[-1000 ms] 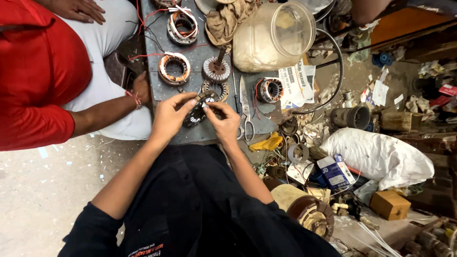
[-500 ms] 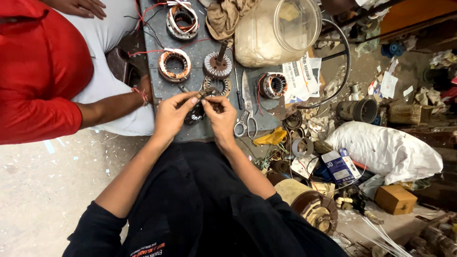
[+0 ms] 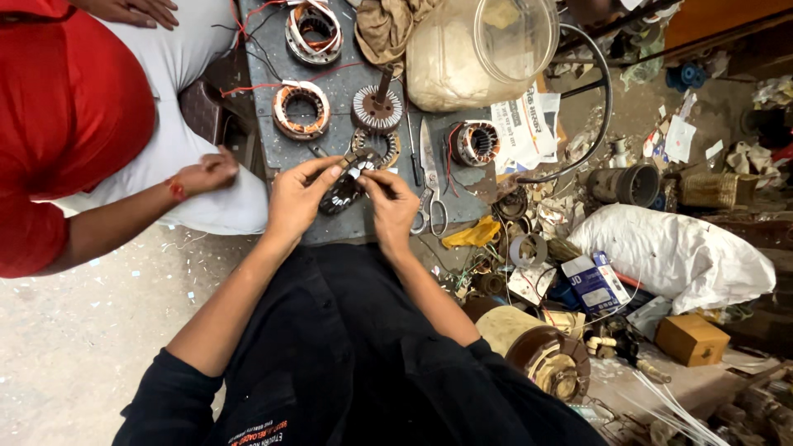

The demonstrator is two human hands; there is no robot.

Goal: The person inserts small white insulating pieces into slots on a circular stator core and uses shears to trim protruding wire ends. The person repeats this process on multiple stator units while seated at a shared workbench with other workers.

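A small dark stator ring [image 3: 343,192] is held just above the near edge of the grey tabletop [image 3: 273,149], clamped between the fingers of the left hand [image 3: 296,198] and pinched from the right by the fingers of the right hand [image 3: 391,206]. The ring is best kept steady with one hand while the other works at its slots, so that nothing is bent. Scissors [image 3: 429,177] lie just right of it. Farther off, copper-wound stators [image 3: 301,109] and a toothed rotor [image 3: 377,106] rest on the tabletop. At the far edge, a large clear plastic jar [image 3: 479,49] lies on its side, open-mouthed, with pale contents that cannot be identified.
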